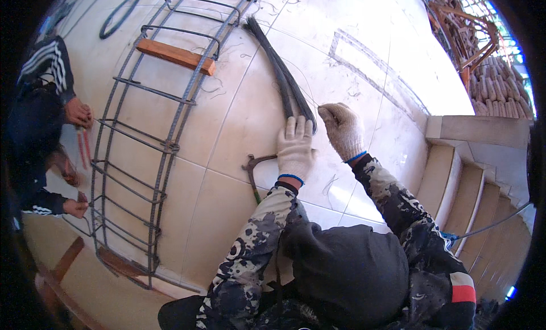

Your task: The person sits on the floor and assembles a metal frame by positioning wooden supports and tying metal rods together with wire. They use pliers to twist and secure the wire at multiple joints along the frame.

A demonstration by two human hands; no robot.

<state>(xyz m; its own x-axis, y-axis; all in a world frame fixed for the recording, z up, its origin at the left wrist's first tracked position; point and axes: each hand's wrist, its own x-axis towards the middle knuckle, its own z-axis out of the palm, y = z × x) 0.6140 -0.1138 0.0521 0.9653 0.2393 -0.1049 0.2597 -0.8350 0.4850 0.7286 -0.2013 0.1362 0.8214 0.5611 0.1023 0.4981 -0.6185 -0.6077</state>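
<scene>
My left hand (296,148), in a white knit glove with a blue cuff, lies flat with its fingers stretched over the lower end of a bundle of dark tie wire (278,68). The bundle is folded into two strands on the tiled floor. Just right of it my right hand (343,130), gloved alike, is closed in a pinch on a single thin wire (307,90) that arcs up beside the bundle. A pair of pincers (250,166) with a green handle rests on the tiles beside my left wrist; part of it is hidden by my hand and sleeve.
A long rebar cage (162,145) lies to the left, with a wood block (176,56) across it. Beyond it another person's hands (78,112) are at the cage, near red handles (84,148). Stairs (455,188) descend at right. Wire scraps (330,185) litter the floor.
</scene>
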